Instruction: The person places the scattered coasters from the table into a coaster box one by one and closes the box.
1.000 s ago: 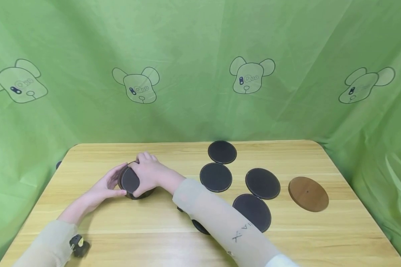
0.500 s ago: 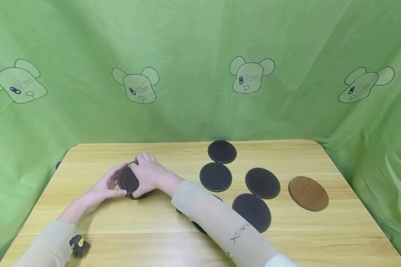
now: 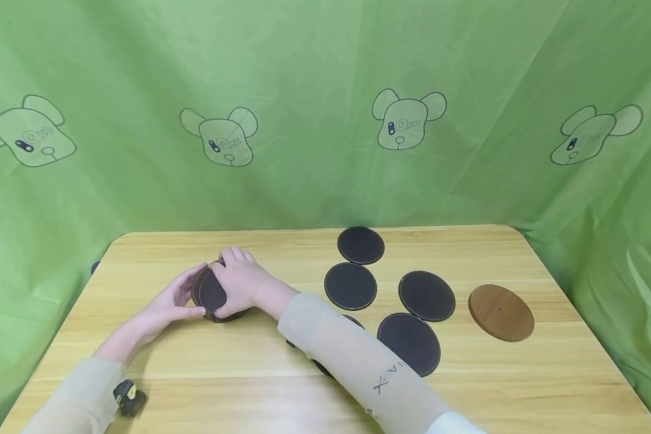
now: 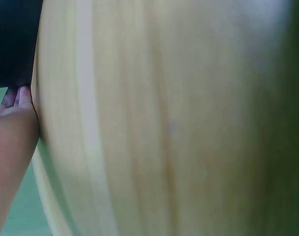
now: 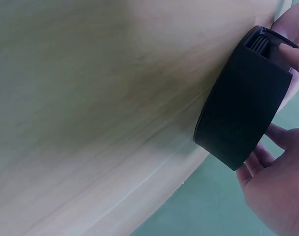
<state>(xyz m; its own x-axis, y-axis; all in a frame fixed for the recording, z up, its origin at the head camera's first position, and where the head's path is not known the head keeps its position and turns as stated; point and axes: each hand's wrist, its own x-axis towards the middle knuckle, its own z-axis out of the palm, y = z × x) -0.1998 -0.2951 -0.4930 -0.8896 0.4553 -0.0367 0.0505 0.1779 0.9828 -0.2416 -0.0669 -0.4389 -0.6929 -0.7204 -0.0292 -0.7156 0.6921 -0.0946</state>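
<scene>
A round, dark coaster holder [image 3: 198,293] stands on the left part of the table; in the right wrist view its black side wall [image 5: 243,103] shows, with stacked coaster edges [image 5: 261,44] inside a slot. My left hand [image 3: 170,304] grips the holder from the left, thumb at its near side and fingers behind. Over the top, my right hand [image 3: 244,286] spans a dark round coaster [image 3: 211,295], thumb at its near edge and fingers at the far edge. The left wrist view catches the black holder [image 4: 12,44] at the upper left, fingers beneath it.
Several black stitched coasters [image 3: 426,295] lie flat to the right, one partly under the right sleeve [image 3: 358,367]. Beyond them sits a brown round wooden-looking lid [image 3: 501,313]. A green curtain [image 3: 314,120] encloses the wooden table [image 3: 222,380].
Both hands stay at the holder in nearly the same pose. The right forearm has shifted very slightly to the left, showing a bit more of the coaster beneath the sleeve.
</scene>
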